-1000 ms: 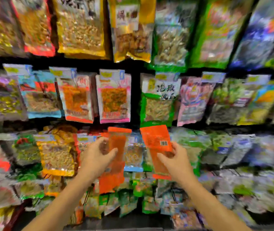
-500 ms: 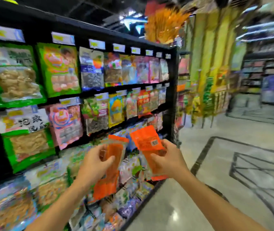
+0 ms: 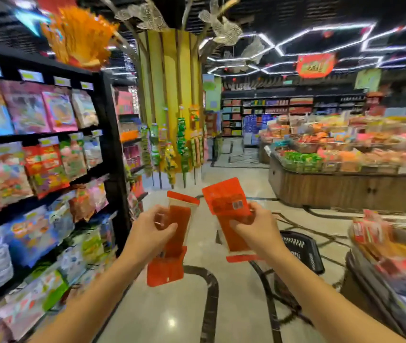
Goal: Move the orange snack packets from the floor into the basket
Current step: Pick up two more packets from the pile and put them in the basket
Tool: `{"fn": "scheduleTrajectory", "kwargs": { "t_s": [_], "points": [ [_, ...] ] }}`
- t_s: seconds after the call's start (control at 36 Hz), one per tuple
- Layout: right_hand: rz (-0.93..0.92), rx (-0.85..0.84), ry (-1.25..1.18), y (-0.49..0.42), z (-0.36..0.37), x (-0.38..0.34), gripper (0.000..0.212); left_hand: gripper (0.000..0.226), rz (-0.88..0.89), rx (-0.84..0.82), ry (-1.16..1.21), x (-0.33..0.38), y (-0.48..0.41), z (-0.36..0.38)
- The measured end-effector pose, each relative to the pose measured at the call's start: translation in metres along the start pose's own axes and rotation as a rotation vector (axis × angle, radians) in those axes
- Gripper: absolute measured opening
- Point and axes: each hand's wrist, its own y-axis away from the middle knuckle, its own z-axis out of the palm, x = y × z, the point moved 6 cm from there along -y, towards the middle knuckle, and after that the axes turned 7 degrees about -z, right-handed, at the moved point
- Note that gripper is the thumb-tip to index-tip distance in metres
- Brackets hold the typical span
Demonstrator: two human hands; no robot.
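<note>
Far left, the black shelving (image 3: pixel 112 149) runs along the aisle, packed with bright snack bags, all a bit blurred. Moving in, the left hand (image 3: pixel 147 233) is up at chest height, thumb and fingers clamped on the upper half of the left orange packet (image 3: pixel 178 226). That packet hangs upright, its lower end dangling below the hand over the pale floor (image 3: pixel 172 318). Behind it, further down the aisle, stands the yellow pillar (image 3: pixel 172 95) with strips of small packs hung on it. Just to the right, the right orange packet (image 3: pixel 226 204) is tilted with its barcode side showing, and the right hand (image 3: pixel 256 231) pinches it around the middle, fingers curled tight. The two packets are near each other but apart. Both are in the air, neither one in the black basket (image 3: pixel 305 253), which sits on the floor just beyond the right wrist. Far right, a wooden display island (image 3: pixel 345 191) is piled with goods, and a nearer stand (image 3: pixel 382 246) holds red packs.
</note>
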Motion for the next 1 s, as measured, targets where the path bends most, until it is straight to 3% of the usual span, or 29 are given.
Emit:
{"fn": "scheduleTrajectory", "kwargs": {
  "t_s": [0.22,0.42,0.67,1.0],
  "points": [
    [0.092,0.1,0.044,-0.032,-0.118,0.11,0.021,0.023,-0.049,-0.185,0.117,0.067,-0.044,0.165],
    [0.181,0.188,0.033,-0.062,-0.173,0.183,0.021,0.027,-0.075,-0.252,0.14,0.096,-0.079,0.263],
    [0.257,0.23,0.045,-0.125,-0.182,0.264,0.024,0.031,-0.1,-0.335,0.205,0.097,-0.159,0.359],
    [0.275,0.285,0.076,-0.263,-0.184,0.335,0.022,0.024,0.001,-0.381,0.228,0.099,-0.322,0.456]
  ]
}}
